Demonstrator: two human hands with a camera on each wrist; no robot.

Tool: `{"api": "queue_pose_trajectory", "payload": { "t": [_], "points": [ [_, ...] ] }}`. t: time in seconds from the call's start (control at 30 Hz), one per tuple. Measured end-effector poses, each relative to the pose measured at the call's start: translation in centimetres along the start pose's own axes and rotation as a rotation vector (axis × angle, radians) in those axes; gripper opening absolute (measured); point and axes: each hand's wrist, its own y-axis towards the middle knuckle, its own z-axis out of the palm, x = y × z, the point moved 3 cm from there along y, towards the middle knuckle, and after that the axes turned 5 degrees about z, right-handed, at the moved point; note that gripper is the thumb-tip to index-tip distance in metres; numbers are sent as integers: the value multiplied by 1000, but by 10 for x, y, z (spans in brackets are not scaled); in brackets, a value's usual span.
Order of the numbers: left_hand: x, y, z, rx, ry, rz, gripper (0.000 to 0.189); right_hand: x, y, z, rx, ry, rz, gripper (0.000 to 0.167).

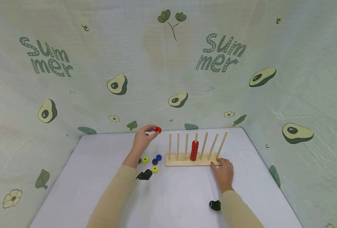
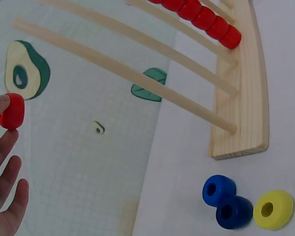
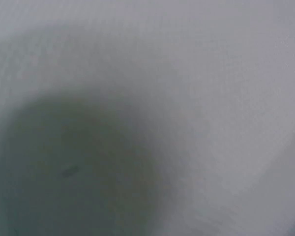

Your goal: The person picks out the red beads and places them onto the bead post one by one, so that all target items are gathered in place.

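Observation:
Above the table, left of a wooden peg stand (image 1: 178, 163), my left hand (image 1: 141, 140) pinches a red bead (image 1: 158, 129) between thumb and fingertips. The left wrist view shows that red bead (image 2: 13, 112) with the lower fingers spread away from it. The stand's base carries several upright pegs. A stack of red beads (image 1: 194, 151) fills most of the middle peg; the other pegs are bare. My right hand (image 1: 225, 173) grips the right end of the base with thumb and fingers. The right wrist view shows only a pale surface and a dark blur.
Loose beads lie left of the stand: a blue bead (image 1: 158, 157), a dark blue bead (image 1: 155, 161) touching it, a front yellow bead (image 1: 155, 169) and another yellow bead (image 1: 145, 160). Another dark bead is partly hidden by the left wrist. A printed cloth (image 1: 145, 63) hangs behind the table.

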Motion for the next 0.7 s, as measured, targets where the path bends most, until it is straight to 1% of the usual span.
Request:
{"api": "queue_pose_trajectory", "payload": {
  "t": [0.23, 0.37, 0.53, 0.7],
  "points": [
    [-25, 6, 2, -14, -31, 46, 33, 3, -1, -2, 2, 8, -2, 37],
    [-39, 8, 7, -9, -49, 96, 32, 3, -2, -3, -23, 10, -21, 36],
    [-54, 8, 11, -1, -38, 157, 32, 0, -2, -2, -36, -8, -35, 35],
    [-64, 6, 17, 10, -19, 208, 32, 0, -1, -2, -24, -9, -30, 36]
  ]
}}
